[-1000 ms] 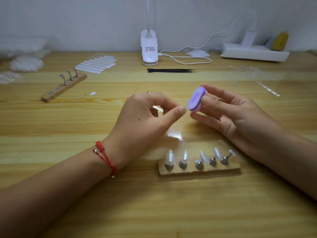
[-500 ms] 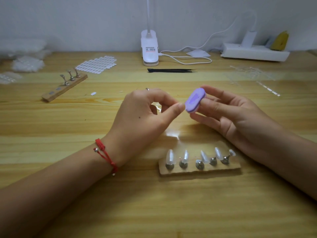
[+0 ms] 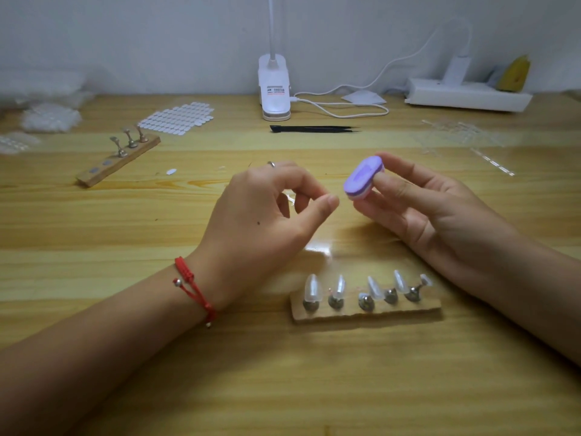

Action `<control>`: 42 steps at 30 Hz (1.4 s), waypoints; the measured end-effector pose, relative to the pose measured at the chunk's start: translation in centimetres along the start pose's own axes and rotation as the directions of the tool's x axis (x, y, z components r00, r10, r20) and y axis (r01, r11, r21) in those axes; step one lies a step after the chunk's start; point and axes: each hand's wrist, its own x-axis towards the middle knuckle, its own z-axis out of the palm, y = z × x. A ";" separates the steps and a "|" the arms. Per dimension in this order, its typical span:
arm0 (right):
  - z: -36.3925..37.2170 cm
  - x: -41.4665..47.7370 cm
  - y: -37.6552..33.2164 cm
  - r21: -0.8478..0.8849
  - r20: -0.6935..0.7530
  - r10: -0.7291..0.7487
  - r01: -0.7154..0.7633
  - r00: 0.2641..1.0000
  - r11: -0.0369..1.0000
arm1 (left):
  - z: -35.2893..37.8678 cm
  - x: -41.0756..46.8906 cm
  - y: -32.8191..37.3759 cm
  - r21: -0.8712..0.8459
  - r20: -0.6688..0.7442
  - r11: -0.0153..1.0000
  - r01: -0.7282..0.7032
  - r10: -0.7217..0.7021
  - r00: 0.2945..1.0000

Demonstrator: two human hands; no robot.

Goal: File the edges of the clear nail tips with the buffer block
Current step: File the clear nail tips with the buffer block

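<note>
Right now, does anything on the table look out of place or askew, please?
On the near holder, the tips lean unevenly, the rightmost tip tilted well to the right. One loose white oval lies apart from the sheet.

The buffer block (image 3: 363, 177) at centre right showed a lilac face with a darker purple patch and a white edge band. The nail tips (image 3: 312, 286) in the lower middle were clear to milky. A red bracelet (image 3: 189, 276) sat lower left. The table (image 3: 94, 231) was honey-yellow, streaked with grain. The tweezers (image 3: 314, 129) at upper centre were black.
</note>
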 end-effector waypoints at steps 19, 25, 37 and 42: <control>0.0 0.0 0.0 -0.015 0.043 0.020 -0.019 0.999 1.000 | -0.3 0.1 0.1 0.024 0.019 1.000 -0.011 0.010 1.000; 0.0 0.0 0.2 -0.073 0.065 0.003 0.002 0.998 0.997 | 0.1 -0.1 0.0 0.095 0.183 0.995 0.000 -0.017 0.983; 0.1 -0.2 0.5 -0.189 0.162 -0.017 0.048 0.987 0.981 | -0.1 0.0 0.5 0.018 0.123 0.999 -0.038 0.036 0.992; 0.1 -0.1 0.5 -0.153 0.143 -0.015 0.037 0.990 0.987 | -0.4 0.2 0.6 -0.081 0.104 0.997 -0.005 0.013 0.994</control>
